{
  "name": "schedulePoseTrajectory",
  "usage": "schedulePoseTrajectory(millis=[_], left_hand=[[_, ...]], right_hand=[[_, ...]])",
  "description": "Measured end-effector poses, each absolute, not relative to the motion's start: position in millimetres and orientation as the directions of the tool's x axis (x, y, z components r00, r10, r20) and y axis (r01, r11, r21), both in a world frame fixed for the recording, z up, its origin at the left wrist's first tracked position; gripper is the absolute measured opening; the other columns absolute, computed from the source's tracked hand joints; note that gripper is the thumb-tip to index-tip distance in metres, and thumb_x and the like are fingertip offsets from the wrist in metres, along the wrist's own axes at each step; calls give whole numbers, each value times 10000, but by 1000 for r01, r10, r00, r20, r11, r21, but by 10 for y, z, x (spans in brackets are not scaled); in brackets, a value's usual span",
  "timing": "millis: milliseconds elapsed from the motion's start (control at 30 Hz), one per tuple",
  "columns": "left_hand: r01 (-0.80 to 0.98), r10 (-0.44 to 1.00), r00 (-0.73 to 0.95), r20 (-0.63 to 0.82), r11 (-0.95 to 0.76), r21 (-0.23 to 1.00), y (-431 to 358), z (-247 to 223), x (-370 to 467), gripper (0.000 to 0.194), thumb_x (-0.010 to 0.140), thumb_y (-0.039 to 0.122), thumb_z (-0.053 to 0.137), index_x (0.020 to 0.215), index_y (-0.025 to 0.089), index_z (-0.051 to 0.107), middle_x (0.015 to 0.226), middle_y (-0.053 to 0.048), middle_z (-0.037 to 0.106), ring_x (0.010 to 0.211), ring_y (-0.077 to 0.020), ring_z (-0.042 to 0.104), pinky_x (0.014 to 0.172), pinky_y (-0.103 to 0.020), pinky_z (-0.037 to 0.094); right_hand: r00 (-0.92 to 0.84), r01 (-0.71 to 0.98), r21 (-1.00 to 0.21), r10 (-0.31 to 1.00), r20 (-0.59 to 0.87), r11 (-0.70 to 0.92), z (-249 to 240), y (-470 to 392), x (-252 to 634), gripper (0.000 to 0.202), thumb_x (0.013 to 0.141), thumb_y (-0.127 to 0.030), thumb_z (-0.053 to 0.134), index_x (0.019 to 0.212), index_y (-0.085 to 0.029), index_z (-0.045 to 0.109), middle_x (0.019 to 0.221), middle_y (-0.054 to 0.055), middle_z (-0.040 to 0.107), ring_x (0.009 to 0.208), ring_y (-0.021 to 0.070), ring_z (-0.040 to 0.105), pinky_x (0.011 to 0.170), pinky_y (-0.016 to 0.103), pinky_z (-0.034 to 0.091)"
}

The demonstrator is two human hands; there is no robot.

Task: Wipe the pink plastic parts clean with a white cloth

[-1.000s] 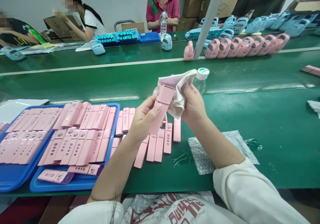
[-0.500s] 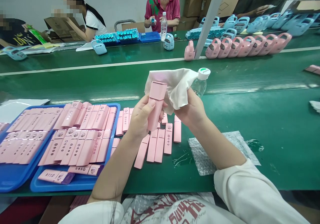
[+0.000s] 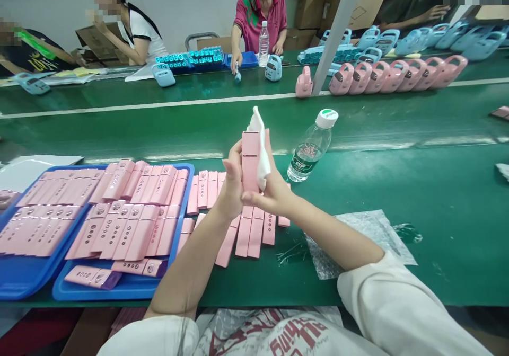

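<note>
A pink rectangular case [image 3: 250, 157] with a thin shiny line across its upper part stands upright between my two hands. My left hand [image 3: 230, 189] grips it from the left side, thumb raised and fingers partly hidden behind it. A white cloth [image 3: 262, 157] is folded along its right side, pressed there by my right hand [image 3: 276, 189]. My right thumb lies across the lower end of the case. Below my hands, several similar pink cases [image 3: 243, 231] lie on the green table, some with a row of round marks.
Blue trays [image 3: 107, 290] of pink cases stand at left. A water bottle [image 3: 308, 149] is right of my hands, bubble wrap [image 3: 366, 234] near my right forearm. Across the table, co-workers [image 3: 260, 17] sit behind blue toy-like cases [image 3: 273, 68] and pink handled ones [image 3: 385, 75].
My right hand has moved left, bringing the cloth from spread out behind the case to folded against its right side. The bottle is now uncovered. A co-worker's hand has reached down to the table.
</note>
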State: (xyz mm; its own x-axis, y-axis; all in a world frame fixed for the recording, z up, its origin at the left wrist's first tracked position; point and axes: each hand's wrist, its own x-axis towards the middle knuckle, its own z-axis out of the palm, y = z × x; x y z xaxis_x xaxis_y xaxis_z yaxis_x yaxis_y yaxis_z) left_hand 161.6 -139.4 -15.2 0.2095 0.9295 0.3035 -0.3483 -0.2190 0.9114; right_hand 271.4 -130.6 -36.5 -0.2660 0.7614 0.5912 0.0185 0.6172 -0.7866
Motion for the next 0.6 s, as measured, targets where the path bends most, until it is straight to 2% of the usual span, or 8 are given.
schedulePoseTrajectory(millis=[67, 167, 233, 333, 400, 467, 533, 600], left_hand=[[-337, 925, 211, 315, -234, 912, -1438, -107, 1591, 759, 722, 829, 368, 1217, 262, 466, 1064, -77, 589, 940, -223, 607, 705, -306, 512], [-368, 898, 352, 263, -126, 921, -1486, -17, 1527, 650, 713, 646, 644, 1195, 267, 428, 860, -20, 594, 599, -125, 581, 500, -240, 453], [-389, 888, 410, 206, -34, 921, -1501, 42, 1487, 515, 720, 471, 723, 1088, 242, 445, 767, 15, 577, 491, -88, 522, 435, -217, 416], [-446, 938, 318, 138, 20, 895, -1481, 84, 1457, 335, 756, 417, 672, 910, 195, 474, 740, 8, 593, 538, -97, 562, 445, -205, 444], [-471, 965, 251, 76, 53, 880, -1444, 71, 1465, 303, 781, 433, 626, 891, 171, 521, 770, -12, 618, 615, -107, 601, 500, -203, 482], [-480, 978, 209, 25, 80, 874, -1405, 36, 1492, 302, 807, 442, 596, 908, 159, 572, 780, -19, 635, 650, -108, 618, 551, -204, 505], [-473, 984, 175, 10, 75, 878, -1378, -10, 1525, 300, 828, 446, 582, 921, 162, 603, 776, -21, 649, 663, -112, 629, 582, -211, 516], [-446, 991, 134, 22, 40, 894, -1369, -63, 1539, 311, 855, 462, 542, 954, 176, 616, 823, -33, 671, 743, -138, 655, 631, -238, 532]], right_hand=[[-201, -21, -849, 830, 520, 527, -416, -1318, 2666, 757, 743, -740, 504, 1239, -167, 512, 1116, 148, 627, 1017, 274, 613, 823, 404, 538], [-83, -188, -927, 935, 344, 325, -413, -1278, 2680, 561, 850, -675, 396, 1000, -179, 611, 729, 57, 635, 665, 181, 629, 559, 303, 525], [-3, -288, -918, 959, 285, 272, -371, -1219, 2740, 490, 843, -648, 447, 965, -204, 615, 676, 20, 608, 610, 147, 606, 504, 259, 493], [162, -287, -897, 940, 301, 337, -315, -1148, 2850, 428, 817, -632, 511, 943, -236, 618, 666, -5, 583, 601, 122, 592, 477, 226, 464], [217, -195, -891, 904, 368, 410, -299, -1149, 2905, 434, 847, -632, 462, 938, -241, 628, 676, 1, 582, 644, 132, 613, 508, 233, 486], [176, -75, -873, 868, 464, 482, -289, -1194, 2927, 458, 891, -610, 392, 979, -234, 638, 759, 28, 626, 772, 165, 653, 613, 267, 540], [52, 58, -814, 813, 580, 577, -278, -1269, 2906, 466, 927, -559, 349, 1102, -221, 620, 974, 71, 666, 996, 209, 643, 794, 322, 559], [-116, 180, -667, 689, 715, 723, -273, -1353, 2842, 477, 952, -488, 323, 1233, -184, 562, 1225, 117, 603, 1249, 245, 506, 994, 387, 481]])
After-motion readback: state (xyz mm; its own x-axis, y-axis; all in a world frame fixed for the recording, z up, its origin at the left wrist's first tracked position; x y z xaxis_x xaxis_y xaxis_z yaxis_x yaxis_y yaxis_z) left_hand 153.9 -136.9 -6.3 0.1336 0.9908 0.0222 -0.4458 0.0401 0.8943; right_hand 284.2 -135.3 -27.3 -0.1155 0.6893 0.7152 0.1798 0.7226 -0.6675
